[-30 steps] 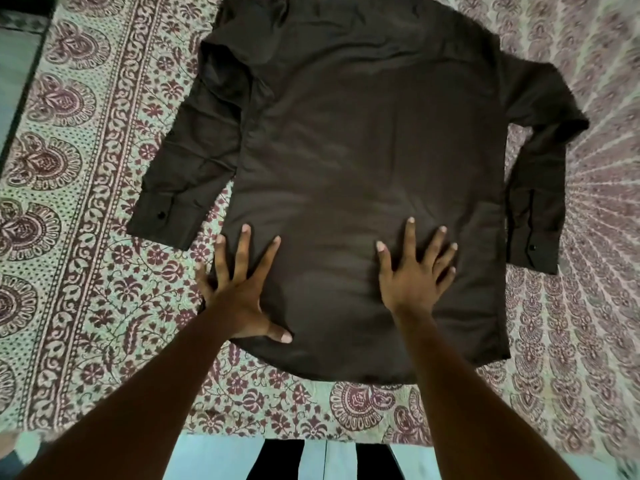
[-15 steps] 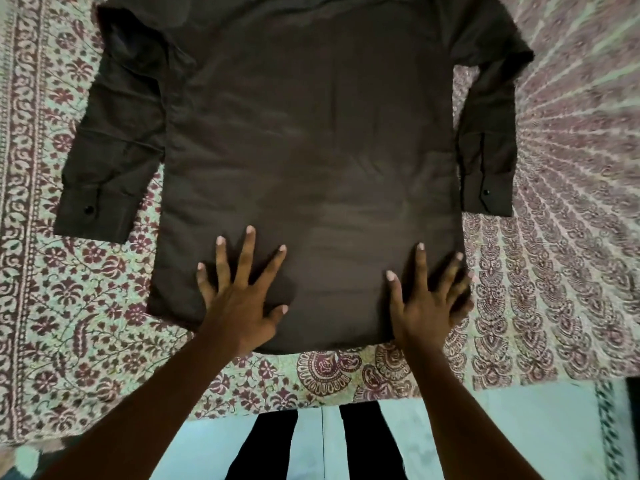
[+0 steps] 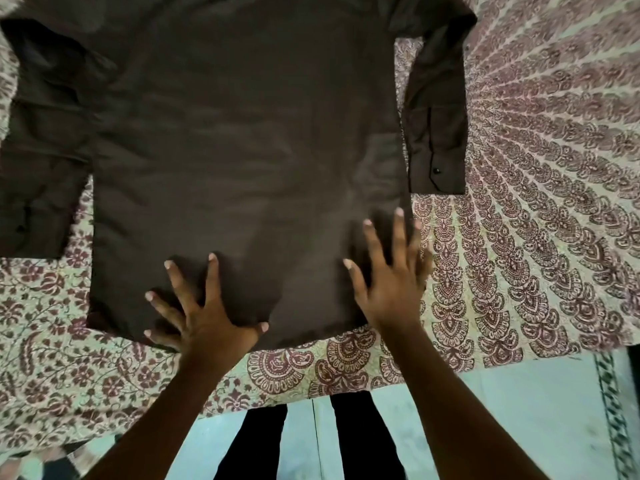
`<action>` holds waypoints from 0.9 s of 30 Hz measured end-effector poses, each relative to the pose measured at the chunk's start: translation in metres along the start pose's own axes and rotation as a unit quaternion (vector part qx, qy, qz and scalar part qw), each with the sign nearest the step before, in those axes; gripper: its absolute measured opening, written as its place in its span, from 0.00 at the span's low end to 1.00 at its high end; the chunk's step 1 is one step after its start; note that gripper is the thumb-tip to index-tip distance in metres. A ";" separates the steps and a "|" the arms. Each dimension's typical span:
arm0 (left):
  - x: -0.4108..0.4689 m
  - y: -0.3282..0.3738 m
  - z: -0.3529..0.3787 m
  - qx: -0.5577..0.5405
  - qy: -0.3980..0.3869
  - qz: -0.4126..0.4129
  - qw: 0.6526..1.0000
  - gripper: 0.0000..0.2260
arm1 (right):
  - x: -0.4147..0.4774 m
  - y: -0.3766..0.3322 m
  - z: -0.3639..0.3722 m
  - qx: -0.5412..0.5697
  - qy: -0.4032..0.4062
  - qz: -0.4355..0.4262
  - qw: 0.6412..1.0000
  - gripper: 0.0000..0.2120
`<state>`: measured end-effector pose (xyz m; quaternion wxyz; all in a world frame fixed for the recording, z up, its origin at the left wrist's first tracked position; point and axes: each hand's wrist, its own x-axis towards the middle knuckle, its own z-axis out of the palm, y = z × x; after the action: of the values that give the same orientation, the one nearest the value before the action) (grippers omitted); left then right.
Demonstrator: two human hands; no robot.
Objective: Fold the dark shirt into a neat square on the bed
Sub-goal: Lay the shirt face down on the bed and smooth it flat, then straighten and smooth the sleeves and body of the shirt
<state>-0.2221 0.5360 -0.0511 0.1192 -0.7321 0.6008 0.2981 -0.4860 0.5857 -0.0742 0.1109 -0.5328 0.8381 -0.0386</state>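
Moved: left hand (image 3: pixel 204 313) and right hand (image 3: pixel 391 285) have slid toward the shirt's (image 3: pixel 242 150) near edge; the right one now reaches its side edge.
Bed (image 3: pixel 519 237): patterned sheet, carrying the shirt.
Shirt: spread flat; I judge no fold made yet.
Sleeves: left sleeve (image 3: pixel 38 188) and right sleeve (image 3: pixel 436 133) lie out sideways, unfolded.
Hands: both flat, fingers splayed, pressing cloth, gripping nothing.
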 end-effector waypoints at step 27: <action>0.010 0.189 0.024 0.174 -0.112 0.231 0.951 0.66 | 0.049 0.137 -0.056 0.035 -0.111 -0.175 0.978 0.24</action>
<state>-0.4075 0.4939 -0.0411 0.2388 -0.5036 0.7787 0.2883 -0.6400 0.5970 -0.0515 0.2138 -0.6677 0.7126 -0.0273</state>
